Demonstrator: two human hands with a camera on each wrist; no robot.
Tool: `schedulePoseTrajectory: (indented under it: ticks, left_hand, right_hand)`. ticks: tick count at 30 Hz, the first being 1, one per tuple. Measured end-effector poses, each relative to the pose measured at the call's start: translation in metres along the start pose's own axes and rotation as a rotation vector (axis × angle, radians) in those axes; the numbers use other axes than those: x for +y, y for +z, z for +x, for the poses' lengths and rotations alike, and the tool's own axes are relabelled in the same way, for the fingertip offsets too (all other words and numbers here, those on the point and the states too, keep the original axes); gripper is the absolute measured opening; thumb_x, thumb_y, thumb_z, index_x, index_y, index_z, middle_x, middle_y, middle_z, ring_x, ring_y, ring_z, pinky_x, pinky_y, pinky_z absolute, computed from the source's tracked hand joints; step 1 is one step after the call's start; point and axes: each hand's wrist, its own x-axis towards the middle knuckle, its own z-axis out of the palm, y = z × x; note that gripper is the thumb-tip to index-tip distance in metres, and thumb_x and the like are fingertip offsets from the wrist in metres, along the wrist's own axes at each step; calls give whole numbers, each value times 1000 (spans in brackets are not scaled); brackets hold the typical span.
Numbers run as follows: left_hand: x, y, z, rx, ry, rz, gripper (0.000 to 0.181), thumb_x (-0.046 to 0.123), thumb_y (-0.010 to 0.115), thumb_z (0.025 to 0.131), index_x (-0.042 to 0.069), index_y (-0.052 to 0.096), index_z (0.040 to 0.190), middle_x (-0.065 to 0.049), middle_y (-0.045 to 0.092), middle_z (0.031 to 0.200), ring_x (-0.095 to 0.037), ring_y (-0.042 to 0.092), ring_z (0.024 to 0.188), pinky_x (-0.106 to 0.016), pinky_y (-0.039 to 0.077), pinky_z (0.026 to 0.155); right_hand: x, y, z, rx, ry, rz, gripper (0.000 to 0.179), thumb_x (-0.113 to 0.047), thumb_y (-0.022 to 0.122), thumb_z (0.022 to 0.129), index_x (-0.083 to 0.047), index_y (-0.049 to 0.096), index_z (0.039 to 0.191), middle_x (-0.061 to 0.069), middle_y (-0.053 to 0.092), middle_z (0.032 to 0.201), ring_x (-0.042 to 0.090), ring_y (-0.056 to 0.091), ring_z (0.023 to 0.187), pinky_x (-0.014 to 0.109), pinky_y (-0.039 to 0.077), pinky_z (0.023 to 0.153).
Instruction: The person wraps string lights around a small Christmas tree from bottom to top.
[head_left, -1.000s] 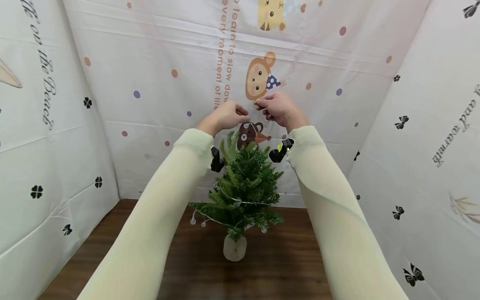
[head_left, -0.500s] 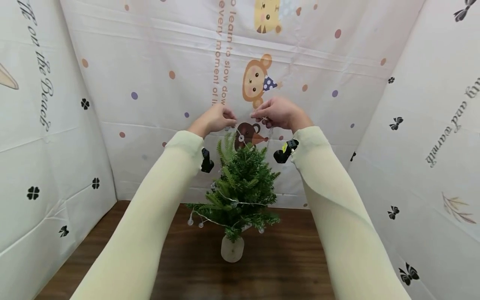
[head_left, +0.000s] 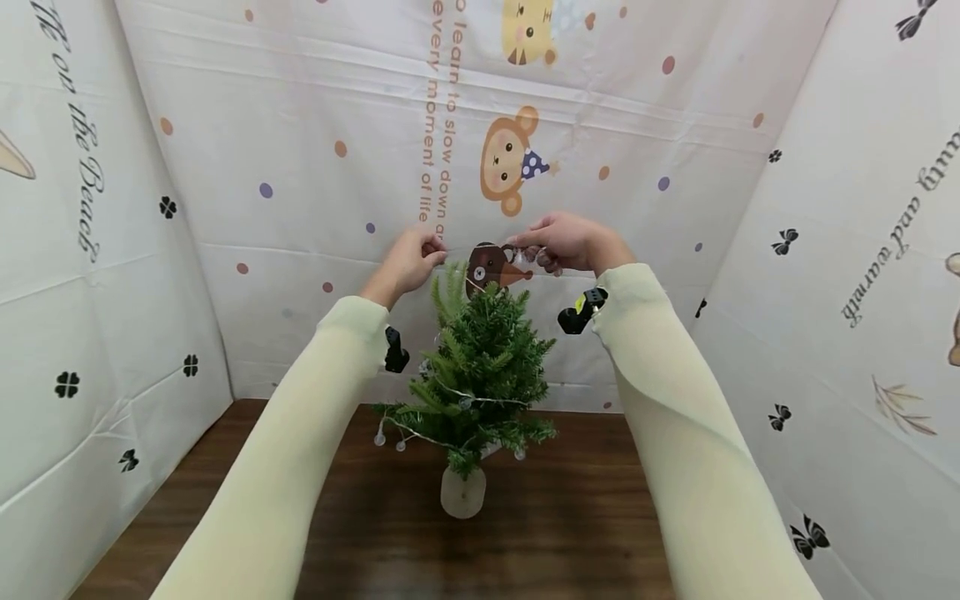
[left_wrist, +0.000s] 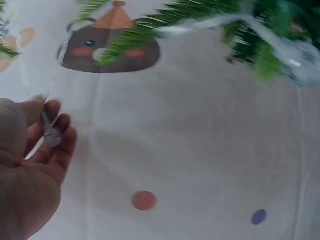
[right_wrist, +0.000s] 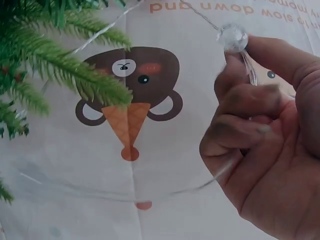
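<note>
A small green Christmas tree [head_left: 487, 358] stands upright in the middle of the head view on a pale rounded base [head_left: 462, 493]. Clear-bulbed string lights [head_left: 491, 402] wrap its lower branches. Above and left of the treetop, my left hand [head_left: 411, 265] pinches the wire; a small bulb [left_wrist: 52, 136] hangs at its fingers in the left wrist view. To the upper right, my right hand [head_left: 572, 242] holds another part of the string. Its thumb and index finger pinch beside a clear round bulb [right_wrist: 232, 38], while the other fingers curl over the wire.
The tree is on a dark brown wooden table [head_left: 555, 517]. Printed white cloth walls [head_left: 300, 125] rise behind it and on both sides. Several bulbs [head_left: 379, 438] dangle from the lower left branches. Black wrist cameras [head_left: 581, 312] sit at both cuffs.
Both hands have come down and spread apart, the left going left and the right going right. A stretch of light wire now spans between them above the treetop. The view shifted slightly.
</note>
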Motion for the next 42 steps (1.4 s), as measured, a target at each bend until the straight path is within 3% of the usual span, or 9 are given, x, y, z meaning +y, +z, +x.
schedulePoseTrajectory:
  ticks: [7,14,22,31,39,42]
  left_hand:
    - [-26,10,-15,129,25,-93,21,10,55,106,-4,64,118,-18,66,110,-26,61,96,-35,51,85]
    - [-39,23,-30,158,47,-226,22,7,51,105,-3,63,120,-15,64,105,-20,57,86,-29,49,75]
    - [-43,32,-37,170,-14,-257,10,7,50,102,5,60,105,-9,61,97,-20,54,81,-29,45,68]
    - [-37,30,-38,210,30,-380,24,7,59,102,-6,60,122,-9,67,99,-25,60,85,-23,47,68]
    - [-33,17,-53,190,81,-484,21,7,59,103,-8,59,117,-22,67,113,-16,66,94,-21,53,78]
    - [-35,13,-61,166,118,-516,18,4,60,102,-10,60,113,-18,68,109,-17,67,96,-19,55,82]
  right_hand:
    - [1,1,-10,7,-47,79,32,-34,59,105,-7,66,88,-3,37,59,12,27,49,26,26,52]
    - [-8,11,-22,-37,-180,270,32,-32,54,108,-7,67,93,-2,40,62,13,30,51,28,26,52]
    - [-31,38,-30,-50,-307,405,28,-24,53,109,-1,68,102,-1,44,66,11,32,53,24,26,52]
    - [-57,65,-34,4,-360,421,27,-23,54,108,0,68,108,-1,47,66,10,32,52,23,26,51]
    - [-73,84,-42,-51,-381,356,28,-25,54,108,-3,70,101,-2,43,62,12,28,48,25,24,47]
    - [-75,91,-46,-65,-368,341,28,-25,55,108,-3,71,101,-2,44,62,11,30,48,25,26,47]
